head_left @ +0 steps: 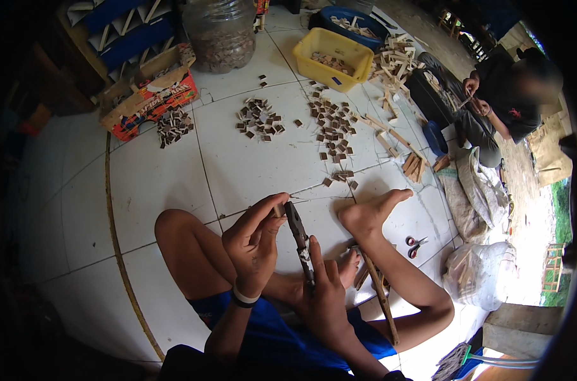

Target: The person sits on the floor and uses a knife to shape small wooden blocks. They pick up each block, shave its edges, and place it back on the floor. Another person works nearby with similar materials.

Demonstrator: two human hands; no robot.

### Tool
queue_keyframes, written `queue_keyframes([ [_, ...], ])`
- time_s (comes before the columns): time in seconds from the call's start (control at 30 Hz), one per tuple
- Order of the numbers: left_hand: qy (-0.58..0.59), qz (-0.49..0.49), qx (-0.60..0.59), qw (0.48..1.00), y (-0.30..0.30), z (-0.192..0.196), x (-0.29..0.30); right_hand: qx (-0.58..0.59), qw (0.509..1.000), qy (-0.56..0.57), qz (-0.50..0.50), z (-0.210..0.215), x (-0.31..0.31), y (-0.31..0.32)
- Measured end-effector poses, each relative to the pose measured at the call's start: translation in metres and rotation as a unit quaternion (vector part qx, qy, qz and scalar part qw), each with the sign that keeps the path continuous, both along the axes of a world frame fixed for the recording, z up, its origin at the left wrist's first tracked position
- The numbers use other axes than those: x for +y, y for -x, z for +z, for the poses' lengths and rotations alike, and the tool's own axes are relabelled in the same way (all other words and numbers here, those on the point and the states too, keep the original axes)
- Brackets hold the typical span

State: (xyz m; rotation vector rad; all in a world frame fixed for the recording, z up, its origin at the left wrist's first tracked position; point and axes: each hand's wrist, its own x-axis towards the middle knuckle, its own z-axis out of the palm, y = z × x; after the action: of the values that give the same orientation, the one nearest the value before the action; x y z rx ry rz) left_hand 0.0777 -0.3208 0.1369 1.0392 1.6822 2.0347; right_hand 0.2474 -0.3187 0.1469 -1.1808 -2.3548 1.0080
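Observation:
My left hand is raised in front of me, with a small wooden block pinched between thumb and fingertips. My right hand grips a long, narrow dark metal hand tool, its exact kind unclear. The tool's far end is close beside the block; whether they touch I cannot tell. Beyond my hands, small dark-faced square pieces lie on the white tiles in a middle pile, a longer right pile and a left pile.
A torn cardboard box, a clear plastic jar and a yellow tub stand farther off. Wood strips lie heaped at far right. Scissors rest beside my leg, near a wooden stick. Another person sits at right.

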Motion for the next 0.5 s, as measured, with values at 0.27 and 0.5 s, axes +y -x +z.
queue_keyframes([
  [0.27,0.01,-0.074,-0.191,0.979,0.02,0.008,-0.007,0.063,0.997,0.033,-0.04,0.009,0.009,-0.023],
  [0.5,0.056,-0.155,-0.281,0.945,0.03,0.031,-0.014,0.101,0.989,0.106,0.021,0.006,0.013,-0.044],
])
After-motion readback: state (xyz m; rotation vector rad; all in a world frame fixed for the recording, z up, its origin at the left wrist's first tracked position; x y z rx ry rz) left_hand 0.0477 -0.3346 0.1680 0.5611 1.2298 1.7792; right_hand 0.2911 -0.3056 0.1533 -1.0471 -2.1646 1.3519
